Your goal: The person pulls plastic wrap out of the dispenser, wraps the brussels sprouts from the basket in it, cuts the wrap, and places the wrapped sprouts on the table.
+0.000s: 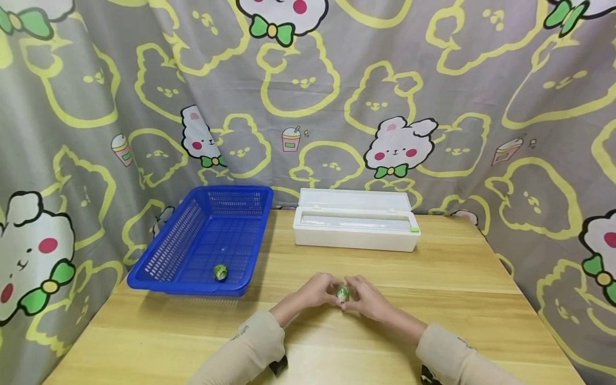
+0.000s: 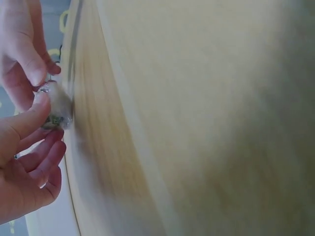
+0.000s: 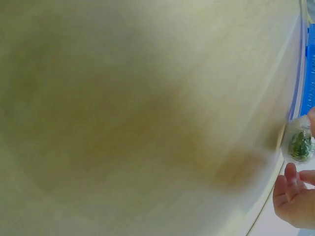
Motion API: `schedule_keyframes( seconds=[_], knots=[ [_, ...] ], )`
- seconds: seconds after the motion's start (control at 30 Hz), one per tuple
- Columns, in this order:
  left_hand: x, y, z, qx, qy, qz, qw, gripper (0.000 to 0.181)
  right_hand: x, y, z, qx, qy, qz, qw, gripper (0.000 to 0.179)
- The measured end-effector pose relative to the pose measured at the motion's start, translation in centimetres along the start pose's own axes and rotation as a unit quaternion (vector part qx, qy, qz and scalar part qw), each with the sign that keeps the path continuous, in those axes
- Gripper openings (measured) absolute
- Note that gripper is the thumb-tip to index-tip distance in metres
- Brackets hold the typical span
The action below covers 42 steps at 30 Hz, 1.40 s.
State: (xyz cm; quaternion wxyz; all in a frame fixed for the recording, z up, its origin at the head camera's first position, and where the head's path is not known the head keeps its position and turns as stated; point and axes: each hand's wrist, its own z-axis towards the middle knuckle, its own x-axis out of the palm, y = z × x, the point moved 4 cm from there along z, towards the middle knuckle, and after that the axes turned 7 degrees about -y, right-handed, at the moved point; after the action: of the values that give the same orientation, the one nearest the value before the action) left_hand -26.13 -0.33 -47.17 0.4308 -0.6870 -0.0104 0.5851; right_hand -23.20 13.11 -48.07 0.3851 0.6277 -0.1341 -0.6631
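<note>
Between both hands is a small round green vegetable (image 1: 343, 293) wrapped in clear plastic film, held just over the table (image 1: 385, 342). My left hand (image 1: 317, 289) pinches it from the left, and in the left wrist view the left thumb (image 2: 41, 105) presses on the film. From the other side my right hand (image 1: 368, 298) holds it by the fingertips. The right wrist view shows leafy green through the crinkled film of the wrapped vegetable (image 3: 299, 144), with part of the left hand cut off by the frame edge.
A blue basket (image 1: 194, 286) stands at the left, with a similar green ball (image 1: 220, 272) inside near its front. Behind the hands is a long white cling film box (image 1: 353, 238), its lid raised. A patterned curtain (image 1: 308, 96) hangs beyond the table.
</note>
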Motion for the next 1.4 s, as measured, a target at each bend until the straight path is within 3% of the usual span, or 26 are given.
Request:
schedule_keyframes(
  seconds=[0.17, 0.27, 0.47, 0.63, 0.8, 0.93, 1.1, 1.27, 1.4],
  knots=[
    [0.3, -0.4, 0.1, 0.015, 0.009, 0.057, 0.9982, 0.044, 0.1, -0.1, -0.1, -0.005, 0.019, -0.031, 0.9993, 0.059],
    [0.3, -0.6, 0.2, 0.028, 0.012, 0.096, 0.995, 0.044, 0.0, -0.1, 0.1, -0.043, 0.01, -0.075, 0.9962, 0.053],
    [0.3, -0.5, 0.1, 0.054, 0.017, 0.128, 0.9901, 0.041, 0.2, -0.2, 0.8, -0.166, 0.007, -0.189, 0.9678, 0.044],
    [0.8, -0.5, 0.2, 0.08, 0.023, 0.137, 0.9871, 0.033, 0.5, -0.4, 1.0, -0.177, 0.025, -0.221, 0.9588, 0.04],
    [1.2, -0.2, 0.4, 0.091, 0.03, 0.141, 0.9854, 0.033, 0.6, -0.6, 0.9, -0.164, 0.041, -0.21, 0.963, 0.039],
    [0.8, 0.1, 0.4, 0.069, 0.027, 0.116, 0.9905, 0.038, 0.4, -0.7, 0.8, -0.139, 0.043, -0.16, 0.9763, 0.044],
    [0.4, 0.5, 0.3, 0.042, 0.022, 0.076, 0.996, 0.047, -0.1, -0.8, 0.7, -0.089, 0.059, -0.095, 0.9898, 0.064],
    [0.3, 0.5, 0.1, 0.041, 0.017, 0.067, 0.9968, 0.052, -0.2, -0.5, 0.6, -0.077, 0.061, -0.091, 0.991, 0.063],
    [0.3, 0.4, -0.1, 0.048, 0.01, 0.102, 0.9936, 0.048, 0.0, -0.3, 0.7, -0.078, 0.053, -0.108, 0.9897, 0.052]
  ],
)
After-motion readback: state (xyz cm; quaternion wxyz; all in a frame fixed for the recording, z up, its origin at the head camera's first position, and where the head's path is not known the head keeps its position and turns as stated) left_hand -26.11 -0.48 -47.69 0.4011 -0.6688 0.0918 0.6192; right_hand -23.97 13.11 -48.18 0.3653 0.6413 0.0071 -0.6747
